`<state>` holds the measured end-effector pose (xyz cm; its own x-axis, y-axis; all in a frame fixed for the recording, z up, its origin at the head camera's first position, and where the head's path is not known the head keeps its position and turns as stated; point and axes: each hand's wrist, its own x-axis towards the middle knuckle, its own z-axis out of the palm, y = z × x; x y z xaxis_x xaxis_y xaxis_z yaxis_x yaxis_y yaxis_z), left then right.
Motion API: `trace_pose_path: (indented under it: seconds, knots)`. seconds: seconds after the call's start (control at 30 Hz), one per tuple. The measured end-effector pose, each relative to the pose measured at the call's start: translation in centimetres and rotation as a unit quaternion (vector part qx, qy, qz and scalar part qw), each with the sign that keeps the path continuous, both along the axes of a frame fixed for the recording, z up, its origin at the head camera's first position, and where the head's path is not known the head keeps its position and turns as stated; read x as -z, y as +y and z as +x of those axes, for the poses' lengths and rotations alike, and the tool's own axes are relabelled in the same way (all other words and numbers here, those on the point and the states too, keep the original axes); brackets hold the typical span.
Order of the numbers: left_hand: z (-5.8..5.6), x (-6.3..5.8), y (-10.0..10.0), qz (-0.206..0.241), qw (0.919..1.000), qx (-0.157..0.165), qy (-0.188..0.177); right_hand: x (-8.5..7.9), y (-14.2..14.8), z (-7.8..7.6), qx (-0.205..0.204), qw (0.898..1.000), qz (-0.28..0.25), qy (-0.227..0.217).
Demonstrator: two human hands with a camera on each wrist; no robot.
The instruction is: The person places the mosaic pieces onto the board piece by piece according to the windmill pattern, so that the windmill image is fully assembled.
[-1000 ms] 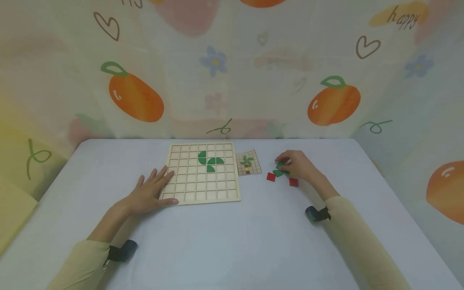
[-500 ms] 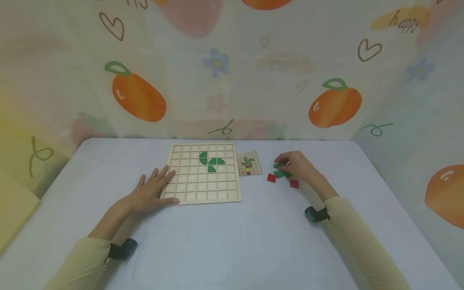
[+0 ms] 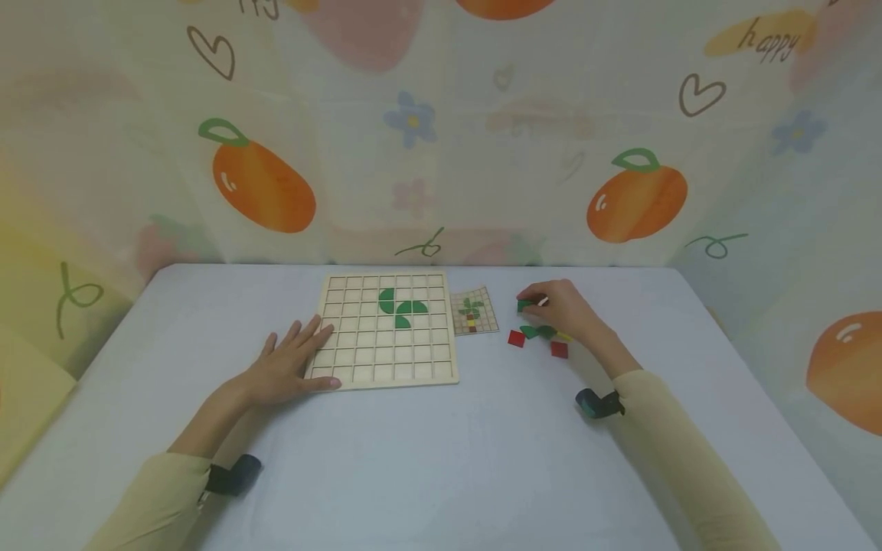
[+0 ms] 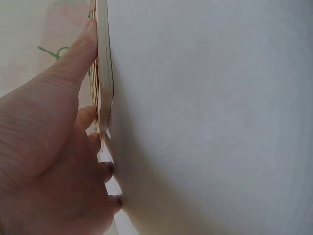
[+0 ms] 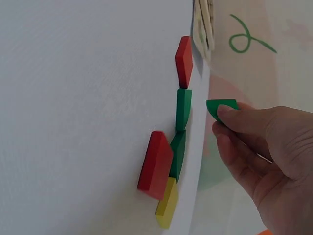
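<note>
Closest to me, pale yellow sleeves (image 3: 148, 501) reach in over the white table (image 3: 413, 467), a dark device (image 3: 234, 475) strapped at each wrist. Past them the wooden grid board (image 3: 382, 375) lies flat, its shallow cells holding green pieces (image 3: 405, 307) in the upper middle; I make it five, though from here the seams are hard to read. The left hand (image 3: 279, 371) rests spread at the board's left side, grasping nothing: thumb and first finger lie on the board, while the outer fingers come down beside it on the table. Off to the right, two red squares (image 3: 516, 338), a yellow piece (image 3: 565, 336) and two loose green pieces (image 3: 529, 331) sit close together on the table, by the right hand (image 3: 565, 306). That hand is arched, thumb and fingertips pinching one green quarter-round (image 5: 222, 108) clear of the table. Between it and the board, just beside the board's right edge, lies a small pattern card (image 3: 474, 310) printed with a mostly green figure. Behind it all hangs a cloth (image 3: 441, 191) patterned with oranges, hearts and flowers
</note>
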<state>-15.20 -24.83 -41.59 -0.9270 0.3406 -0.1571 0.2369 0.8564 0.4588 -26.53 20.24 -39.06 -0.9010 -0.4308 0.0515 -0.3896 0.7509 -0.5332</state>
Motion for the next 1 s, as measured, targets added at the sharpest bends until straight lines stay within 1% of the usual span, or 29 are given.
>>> trace_pose_path:
  seconds: [0.13, 0.37, 0.6, 0.8, 1.0]
  knots:
    - [0.0, 0.0, 0.0, 0.001, 1.0, 0.002, 0.002, -0.4, -0.5, 0.0, -0.008, 1.0, -0.004, 0.006]
    - [0.0, 0.2, -0.1, 0.002, 1.0, 0.001, 0.004, -0.7, -1.1, 0.2, -0.009, 1.0, -0.005, -0.009]
    - [0.1, 0.1, -0.1, 0.005, 1.0, -0.001, 0.002, -0.8, -1.7, 0.2, -0.032, 0.999, -0.011, -0.015]
    - [0.2, -0.1, 0.0, 0.005, 1.0, -0.001, 0.002, -0.8, -2.5, 0.1, -0.033, 0.999, -0.011, -0.013]
    - [0.1, 0.0, 0.1, 0.003, 1.0, -0.001, 0.003, -1.0, -3.6, 0.2, -0.036, 0.999, -0.016, -0.011]
